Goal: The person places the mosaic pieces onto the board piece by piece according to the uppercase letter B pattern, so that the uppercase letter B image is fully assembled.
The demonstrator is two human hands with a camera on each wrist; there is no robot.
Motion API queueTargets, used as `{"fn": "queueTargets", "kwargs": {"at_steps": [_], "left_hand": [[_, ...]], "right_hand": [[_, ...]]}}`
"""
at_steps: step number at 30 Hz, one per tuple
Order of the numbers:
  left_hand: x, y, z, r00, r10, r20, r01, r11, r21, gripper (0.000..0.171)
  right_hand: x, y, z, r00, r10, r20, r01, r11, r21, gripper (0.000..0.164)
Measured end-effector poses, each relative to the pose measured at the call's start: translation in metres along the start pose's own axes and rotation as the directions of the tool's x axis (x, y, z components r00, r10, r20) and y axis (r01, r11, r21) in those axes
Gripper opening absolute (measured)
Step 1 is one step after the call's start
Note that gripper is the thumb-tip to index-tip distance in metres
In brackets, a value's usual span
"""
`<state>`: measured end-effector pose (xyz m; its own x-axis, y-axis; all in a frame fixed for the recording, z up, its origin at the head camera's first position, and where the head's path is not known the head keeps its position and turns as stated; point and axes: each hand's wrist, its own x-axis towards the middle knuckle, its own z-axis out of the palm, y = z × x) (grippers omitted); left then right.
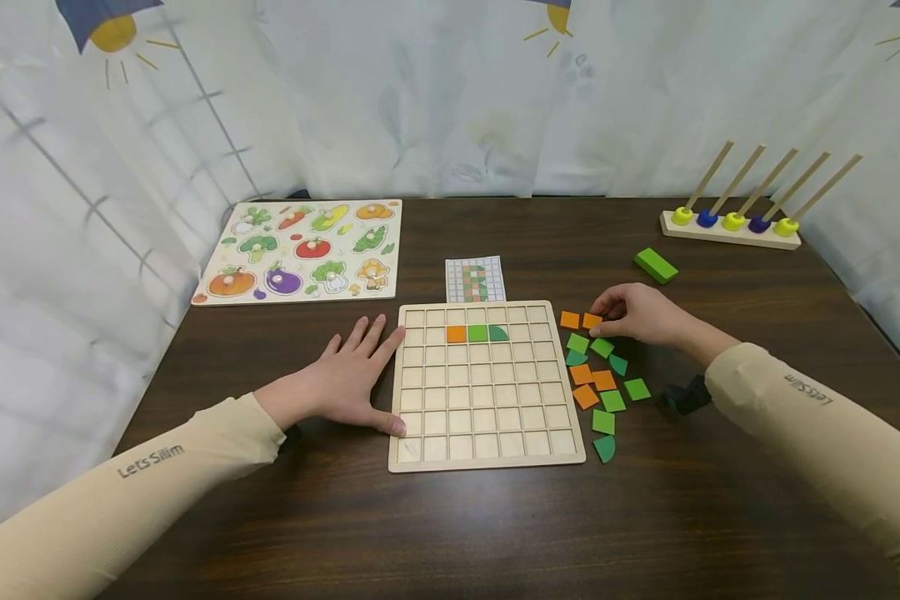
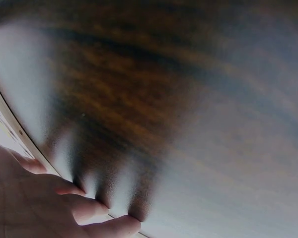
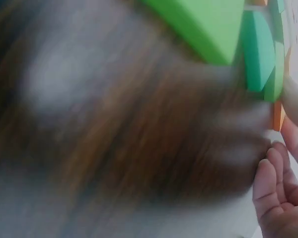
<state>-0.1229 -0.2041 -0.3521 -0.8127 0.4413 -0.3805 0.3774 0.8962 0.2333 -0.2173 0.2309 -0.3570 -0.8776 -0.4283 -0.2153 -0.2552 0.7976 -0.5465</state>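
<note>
A wooden grid board (image 1: 489,467) lies flat in the middle of the table. An orange square (image 1: 457,334), a green square (image 1: 478,333) and a dark green quarter-circle tile (image 1: 498,333) sit side by side in its second row. My left hand (image 1: 352,379) is spread on the table, with its thumb and a fingertip at the board's left edge. To the right of the board, my right hand (image 1: 637,315) pinches an orange square tile (image 3: 278,116) between thumb and finger. Several loose orange, green and dark green tiles (image 1: 603,422) lie below that hand.
A printed pattern card (image 1: 475,279) touches the board's far edge. At the back left lies a vegetable knob puzzle (image 1: 300,250). A green block (image 1: 656,266) lies beyond the right hand. The peg stand (image 1: 731,230) with yellow and blue rings is at the back right.
</note>
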Motion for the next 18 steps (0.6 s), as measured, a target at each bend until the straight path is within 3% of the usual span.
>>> {"fn": "queueTargets", "kwargs": {"at_steps": [5,8,13,18], "left_hand": [[0.000,0.000,0.000,1.000,-0.002,0.006,0.002,1.000,0.002,0.135],[-0.001,0.000,0.000,1.000,-0.005,0.009,0.005,1.000,0.004,0.135],[-0.001,0.000,-0.001,1.000,-0.012,0.015,0.012,1.000,0.001,0.134],[-0.001,0.000,-0.001,1.000,-0.012,0.017,0.012,1.000,-0.002,0.135]], "right_hand": [[0.002,0.001,0.000,0.999,0.001,-0.037,-0.004,0.997,-0.076,0.024],[0.001,-0.004,-0.003,0.998,0.007,-0.059,-0.011,0.998,-0.065,0.028],[0.002,-0.028,0.000,0.996,-0.009,-0.092,0.017,0.996,0.083,0.030],[0.007,-0.059,0.019,0.998,-0.061,-0.028,0.066,0.975,0.214,0.028]]}}
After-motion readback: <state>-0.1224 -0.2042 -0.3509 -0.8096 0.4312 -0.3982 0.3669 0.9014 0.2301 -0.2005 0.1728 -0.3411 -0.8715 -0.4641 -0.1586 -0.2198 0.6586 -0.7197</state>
